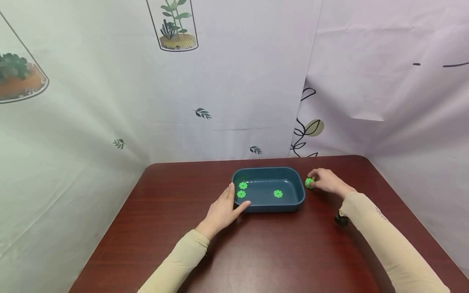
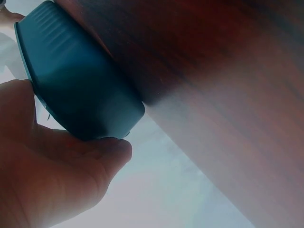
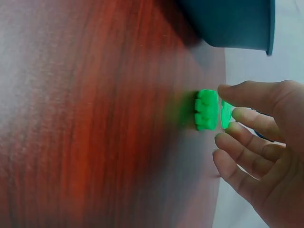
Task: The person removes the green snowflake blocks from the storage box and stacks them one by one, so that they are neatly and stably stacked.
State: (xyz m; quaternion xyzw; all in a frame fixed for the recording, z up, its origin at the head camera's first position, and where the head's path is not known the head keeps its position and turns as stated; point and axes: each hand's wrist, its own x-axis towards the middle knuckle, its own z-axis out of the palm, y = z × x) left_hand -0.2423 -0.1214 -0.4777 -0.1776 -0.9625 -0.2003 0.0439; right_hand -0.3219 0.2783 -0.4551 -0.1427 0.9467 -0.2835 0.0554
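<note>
A dark blue tray (image 1: 272, 208) stands on the table, holding three green notched discs: two at its left end (image 1: 243, 185) (image 1: 241, 194) and one right of centre (image 1: 278, 193). The left hand (image 1: 221, 209) rests with straight fingers along the tray's left side, its thumb at the front rim; in the left wrist view this hand (image 2: 52, 175) touches the tray wall (image 2: 80, 71). Right of the tray, the right hand (image 1: 327, 182) is at more green discs (image 1: 309, 183). In the right wrist view it (image 3: 266, 137) pinches one disc (image 3: 226, 115) just above a short green stack (image 3: 206, 110).
The dark red-brown table (image 1: 271, 252) extends in front of the tray and to both sides. Pale printed cloth (image 1: 238, 81) hangs behind it and on both sides. The table's back edge runs close behind the tray.
</note>
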